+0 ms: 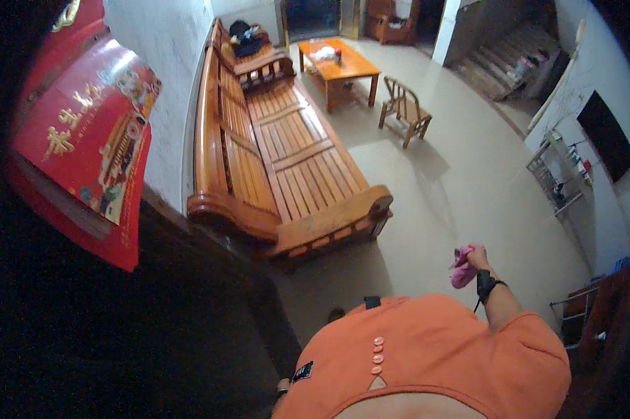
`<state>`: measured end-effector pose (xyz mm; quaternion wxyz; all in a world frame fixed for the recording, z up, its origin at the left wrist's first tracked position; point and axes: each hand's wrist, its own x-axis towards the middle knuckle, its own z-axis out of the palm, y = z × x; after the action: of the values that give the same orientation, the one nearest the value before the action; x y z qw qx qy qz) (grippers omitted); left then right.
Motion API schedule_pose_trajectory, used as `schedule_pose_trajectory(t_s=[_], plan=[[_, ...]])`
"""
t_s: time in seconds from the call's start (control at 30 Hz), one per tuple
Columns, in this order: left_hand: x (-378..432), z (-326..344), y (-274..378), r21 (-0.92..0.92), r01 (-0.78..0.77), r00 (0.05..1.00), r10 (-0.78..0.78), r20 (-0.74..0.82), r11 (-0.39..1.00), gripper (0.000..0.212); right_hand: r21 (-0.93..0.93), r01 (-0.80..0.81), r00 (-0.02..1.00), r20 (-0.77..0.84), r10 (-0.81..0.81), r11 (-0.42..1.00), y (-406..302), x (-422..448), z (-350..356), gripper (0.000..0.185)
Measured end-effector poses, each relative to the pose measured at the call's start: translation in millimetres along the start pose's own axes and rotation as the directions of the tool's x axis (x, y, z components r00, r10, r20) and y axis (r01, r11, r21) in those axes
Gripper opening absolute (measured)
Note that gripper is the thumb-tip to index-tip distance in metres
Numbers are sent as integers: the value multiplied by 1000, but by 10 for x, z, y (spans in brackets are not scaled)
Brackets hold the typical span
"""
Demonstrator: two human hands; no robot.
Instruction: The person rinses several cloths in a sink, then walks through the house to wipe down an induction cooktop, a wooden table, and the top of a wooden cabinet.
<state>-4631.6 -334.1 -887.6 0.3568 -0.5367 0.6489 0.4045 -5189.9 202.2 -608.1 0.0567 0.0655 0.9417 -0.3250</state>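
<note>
Out in front of my orange top, my right hand (478, 256) is closed around a crumpled pink cloth (462, 272), which hangs over the pale floor. A black band with a cord circles the right wrist. Only a small part of my left hand (283, 385) shows, low beside my left side at the edge of the dark area; its fingers are hidden. Ahead and to the left stands a long slatted wooden bench (304, 157), its near armrest closest to me.
Beyond the bench are a wooden coffee table (354, 64) bearing white and red items, and a small wooden chair (406, 111). Red printed packaging (84, 120) hangs at the left wall. A shelf rack (561, 173), a dark wall-mounted panel (605, 137) and stairs (509, 57) lie right.
</note>
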Motion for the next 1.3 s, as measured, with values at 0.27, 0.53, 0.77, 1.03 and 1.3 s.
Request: schedule_pose_trajectory(t_s=[0.27, 0.53, 0.77, 1.03, 1.3], plan=[[-582, 468, -401, -763, 162, 949, -311, -53, 625, 42, -35, 169, 985, 46, -167, 985, 114, 464, 426, 23], [-357, -271, 1558, -865, -204, 976, 24, -218, 459, 29, 384, 15, 985, 151, -78, 923, -673, 745, 403, 13], [-687, -349, 2664, -291, -421, 901, 358, -247, 859, 21, 445, 23, 998, 43, -48, 895, 380, 846, 82, 10], [-791, -25, 3295, -298, -364, 928, 316, -199, 882, 22, 426, -406, 886, -32, 462, 808, 3099, 486, -24, 13], [-855, 255, 3671, -221, -329, 942, 303, -145, 918, 25, 566, -544, 736, -33, 676, 620, 3419, 124, -223, 17]])
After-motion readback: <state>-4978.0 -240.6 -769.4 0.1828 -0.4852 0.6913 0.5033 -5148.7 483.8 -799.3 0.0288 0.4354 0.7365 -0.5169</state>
